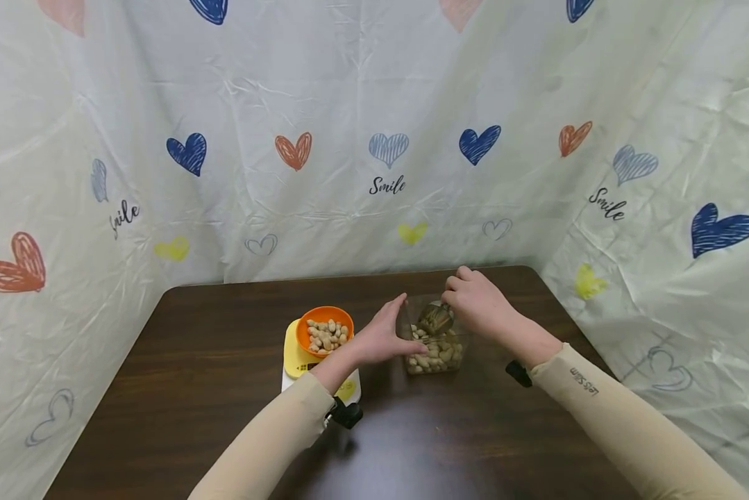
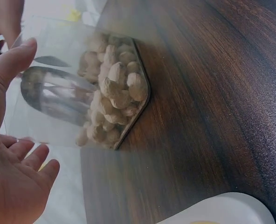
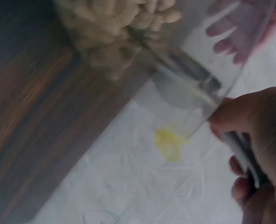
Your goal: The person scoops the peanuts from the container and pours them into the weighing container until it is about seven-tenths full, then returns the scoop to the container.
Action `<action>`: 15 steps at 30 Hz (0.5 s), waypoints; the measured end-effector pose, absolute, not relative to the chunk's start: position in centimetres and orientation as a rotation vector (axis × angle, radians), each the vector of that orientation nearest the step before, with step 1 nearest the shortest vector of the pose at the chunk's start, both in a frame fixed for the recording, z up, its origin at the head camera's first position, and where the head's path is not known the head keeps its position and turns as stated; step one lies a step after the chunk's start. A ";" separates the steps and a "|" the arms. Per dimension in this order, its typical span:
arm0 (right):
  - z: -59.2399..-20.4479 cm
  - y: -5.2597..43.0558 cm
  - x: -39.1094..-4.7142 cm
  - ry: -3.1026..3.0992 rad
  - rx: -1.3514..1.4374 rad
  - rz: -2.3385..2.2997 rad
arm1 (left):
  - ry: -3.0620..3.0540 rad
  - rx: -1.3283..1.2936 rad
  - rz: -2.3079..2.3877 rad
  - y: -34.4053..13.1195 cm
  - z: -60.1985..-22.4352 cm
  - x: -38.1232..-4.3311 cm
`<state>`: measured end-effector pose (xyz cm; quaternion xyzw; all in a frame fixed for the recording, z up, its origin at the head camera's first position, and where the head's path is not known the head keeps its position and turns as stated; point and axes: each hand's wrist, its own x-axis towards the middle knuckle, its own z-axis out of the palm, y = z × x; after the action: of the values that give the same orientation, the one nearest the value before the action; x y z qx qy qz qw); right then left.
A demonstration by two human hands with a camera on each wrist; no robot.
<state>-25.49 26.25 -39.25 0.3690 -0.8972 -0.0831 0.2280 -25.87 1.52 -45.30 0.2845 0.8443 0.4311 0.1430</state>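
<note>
A clear plastic box (image 1: 433, 361) of unshelled peanuts (image 2: 112, 88) stands on the table. My left hand (image 1: 386, 335) steadies its left side, thumb along the near wall and the other fingers spread at the far side. Over the box's far right rim, my right hand (image 1: 483, 302) grips the handle of a metal scoop (image 1: 436, 318). The scoop's bowl slants down inside the box with its tip at the peanuts, as the left wrist view (image 2: 58, 93) shows through the wall. Blur in the right wrist view hides how full the scoop is.
Left of the box, an orange bowl (image 1: 352, 321) with peanuts sits on a yellow and white kitchen scale (image 1: 296, 361), partly behind my left forearm. The dark wooden table (image 1: 212, 389) ends at a white curtain (image 1: 337, 243) printed with hearts.
</note>
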 end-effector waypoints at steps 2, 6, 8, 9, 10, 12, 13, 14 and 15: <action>-39.1 26.1 -25.4 -2.505 1.008 -0.191 | 2.439 0.817 1.250 1.5 -45.3 -25.9; -38.7 26.1 -25.4 -2.615 0.989 -0.098 | 2.453 0.808 1.249 1.5 -45.3 -25.9; -38.7 26.2 -25.4 -2.701 1.006 -0.051 | 2.449 0.803 1.248 1.5 -45.3 -25.9; -38.8 26.3 -25.4 -2.745 1.014 -0.028 | 2.445 0.801 1.250 1.5 -45.3 -25.8; -38.9 26.4 -25.3 -2.788 1.022 0.000 | 2.441 0.800 1.251 1.5 -45.3 -25.8; -39.2 26.4 -25.2 -2.861 1.033 0.060 | 2.432 0.798 1.258 1.6 -45.3 -25.7; -39.3 26.5 -25.2 -2.882 1.039 0.091 | 2.430 0.798 1.260 1.6 -45.3 -25.7; -39.4 26.5 -25.1 -2.889 1.039 0.114 | 2.431 0.797 1.262 1.6 -45.4 -25.7; -39.5 26.5 -25.1 -2.889 1.037 0.141 | 2.431 0.797 1.262 1.6 -45.4 -25.7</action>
<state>-25.08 26.53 -39.49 0.3374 -0.9396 0.0459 0.0343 -25.68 1.58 -45.42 0.2765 0.8432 0.4378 0.1441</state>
